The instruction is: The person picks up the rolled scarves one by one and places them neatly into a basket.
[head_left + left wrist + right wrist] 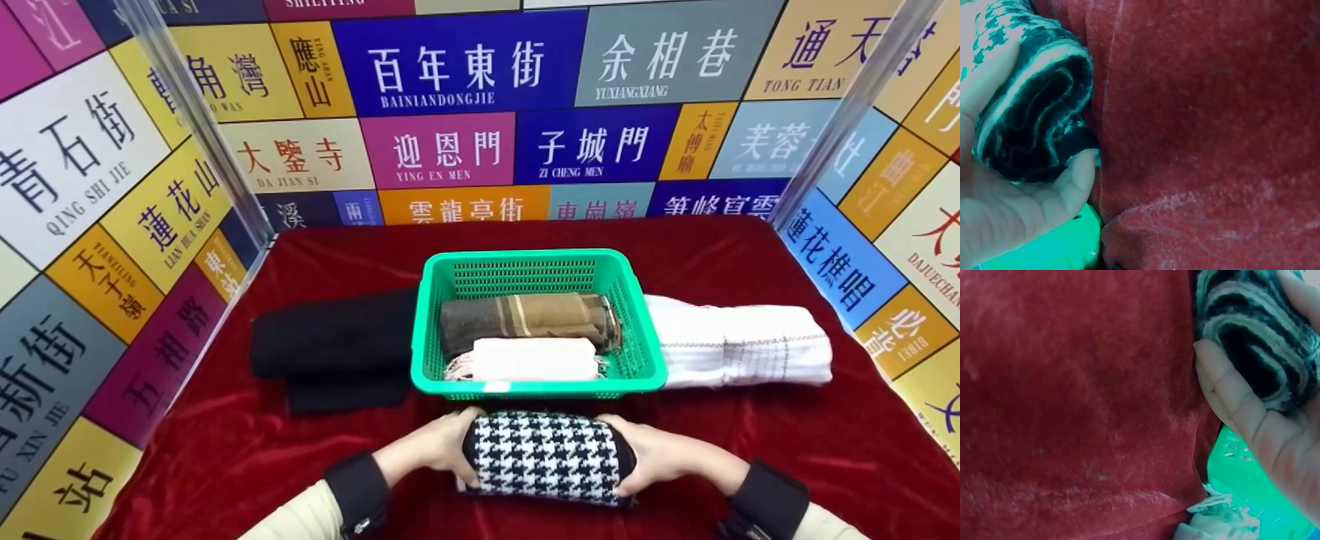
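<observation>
A rolled black-and-white houndstooth scarf [546, 456] lies crosswise in front of the green basket [585, 387], between both hands. My left hand [448, 444] grips its left end, thumb on the near side and fingers on the far side. At the other end, my right hand [654, 451] holds the roll the same way. In the left wrist view the scarf's coiled dark end [1039, 118] shows inside the hand. The right wrist view shows fingers [1233, 385] along the layered spiral end. A brown striped rolled scarf [484, 319] and a pale fringed one [535, 358] lie in the basket.
A folded black cloth [337, 337] lies left of the basket, and a white folded cloth [750, 345] lies to its right. Dark red velvet [247, 457] covers the table. Upright panels with colourful street-name signs [457, 67] enclose the back and sides.
</observation>
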Motion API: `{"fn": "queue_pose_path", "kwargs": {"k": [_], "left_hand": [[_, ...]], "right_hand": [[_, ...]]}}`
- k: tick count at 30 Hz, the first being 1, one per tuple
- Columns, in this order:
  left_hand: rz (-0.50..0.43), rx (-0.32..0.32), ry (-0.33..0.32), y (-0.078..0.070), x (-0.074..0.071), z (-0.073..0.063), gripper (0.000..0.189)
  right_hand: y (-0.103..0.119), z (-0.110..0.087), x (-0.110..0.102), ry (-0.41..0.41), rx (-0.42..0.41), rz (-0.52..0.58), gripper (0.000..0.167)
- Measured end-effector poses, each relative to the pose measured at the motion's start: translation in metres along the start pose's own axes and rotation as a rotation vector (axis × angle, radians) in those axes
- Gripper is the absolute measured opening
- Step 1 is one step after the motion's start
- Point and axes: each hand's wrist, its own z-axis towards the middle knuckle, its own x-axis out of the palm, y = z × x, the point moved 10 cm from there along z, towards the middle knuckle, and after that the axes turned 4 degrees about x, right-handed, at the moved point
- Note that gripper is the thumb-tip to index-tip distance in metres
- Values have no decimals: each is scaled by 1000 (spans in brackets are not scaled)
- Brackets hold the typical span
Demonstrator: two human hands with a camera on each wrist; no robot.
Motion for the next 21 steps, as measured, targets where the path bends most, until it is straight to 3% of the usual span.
{"fn": "queue_pose_path", "kwargs": {"k": [7,15,21], "left_hand": [[-1,32,-47,-1,-1,0,79],[14,86,-107,-7,-6,1,69],[45,128,-133,-17,-14,-8,68]], "right_hand": [[-1,4,2,-22,16,-50,82],[4,5,-4,-75,30,6,77],[14,-4,-15,-153,-22,24,77]]}}
